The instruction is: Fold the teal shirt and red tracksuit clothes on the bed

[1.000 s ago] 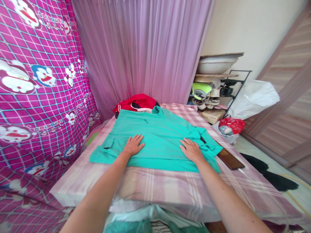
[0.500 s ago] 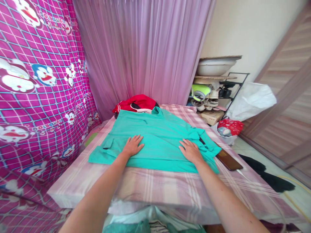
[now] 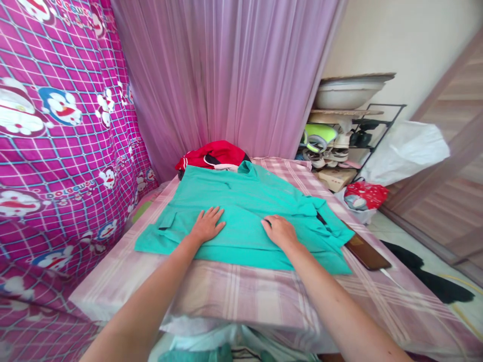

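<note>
A teal shirt (image 3: 234, 193) lies spread over the bed, its collar at the far side and a bunched sleeve at the right. A dark-edged flap shows near its left end, and a short dark slit lies on the far part. My left hand (image 3: 209, 224) rests flat on the near half of the shirt, fingers stretched out and apart. To its right, my right hand (image 3: 281, 231) touches the same cloth with fingers curled in and the thumb close to them, closed on a bit of the fabric.
Red clothing (image 3: 219, 151) is heaped behind the shirt. A brown phone (image 3: 368, 253) with a white cable lies right of the sleeve on the plaid sheet (image 3: 241, 291). A shoe rack (image 3: 362, 146) topped by a basin (image 3: 347, 93) stands beyond. Purple curtains (image 3: 226, 75) hang behind the bed.
My right hand has moved left across the shirt, and its spread fingers have curled in. The left hand stays in place. The view has shifted slightly.
</note>
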`<state>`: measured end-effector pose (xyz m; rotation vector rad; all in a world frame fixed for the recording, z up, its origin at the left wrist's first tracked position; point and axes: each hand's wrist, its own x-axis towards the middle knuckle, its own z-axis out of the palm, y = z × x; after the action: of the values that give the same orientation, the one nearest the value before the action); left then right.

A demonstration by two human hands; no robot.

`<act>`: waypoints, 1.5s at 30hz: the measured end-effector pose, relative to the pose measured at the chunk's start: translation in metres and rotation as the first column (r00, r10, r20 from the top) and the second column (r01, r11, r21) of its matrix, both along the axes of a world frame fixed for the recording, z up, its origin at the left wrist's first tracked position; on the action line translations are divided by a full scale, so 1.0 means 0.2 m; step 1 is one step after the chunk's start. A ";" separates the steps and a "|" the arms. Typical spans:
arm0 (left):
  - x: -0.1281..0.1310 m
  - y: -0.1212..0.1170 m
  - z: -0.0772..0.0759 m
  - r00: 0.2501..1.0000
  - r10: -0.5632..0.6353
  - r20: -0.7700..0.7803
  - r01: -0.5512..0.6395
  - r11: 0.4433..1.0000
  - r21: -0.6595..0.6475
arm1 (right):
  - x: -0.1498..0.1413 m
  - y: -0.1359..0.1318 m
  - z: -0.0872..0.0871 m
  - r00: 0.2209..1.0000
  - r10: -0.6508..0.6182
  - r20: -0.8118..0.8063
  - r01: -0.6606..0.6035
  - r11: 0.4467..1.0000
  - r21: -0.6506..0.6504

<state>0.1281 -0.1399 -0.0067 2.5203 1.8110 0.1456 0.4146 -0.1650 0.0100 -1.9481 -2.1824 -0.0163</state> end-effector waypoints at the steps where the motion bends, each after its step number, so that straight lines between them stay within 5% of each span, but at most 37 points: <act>1: 0.00 0.00 0.00 1.000 0.005 0.000 -0.005 1.000 0.000 | -0.04 0.01 0.01 1.000 -0.021 -0.020 0.021 1.000 -0.020; 6: 0.02 0.00 0.01 1.000 -0.003 0.017 0.002 1.000 0.010 | -0.08 0.04 0.02 0.996 -0.082 -0.040 0.076 0.989 -0.127; 14: 0.07 0.03 0.00 0.999 -0.033 0.039 0.034 0.999 -0.012 | -0.02 0.01 -0.01 0.995 -0.092 0.025 0.093 0.993 -0.078; 24: -0.04 0.03 0.02 1.000 -0.025 0.006 0.025 1.000 -0.016 | 0.07 0.00 0.03 0.995 -0.098 -0.009 0.096 0.985 -0.146; 33: -0.03 -0.01 0.05 1.000 0.017 -0.011 -0.017 0.998 0.054 | 0.12 -0.05 -0.02 0.992 -0.118 0.032 0.119 0.992 -0.030; 45: -0.44 -0.09 0.20 0.965 0.220 -0.145 -0.211 0.974 0.080 | 0.17 -0.12 -0.01 0.995 -0.102 0.015 0.101 0.994 0.030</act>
<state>0.0396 -0.1579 0.0329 2.4291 2.1720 0.0159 0.4487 -0.1890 0.0074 -2.0477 -2.0790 -0.0794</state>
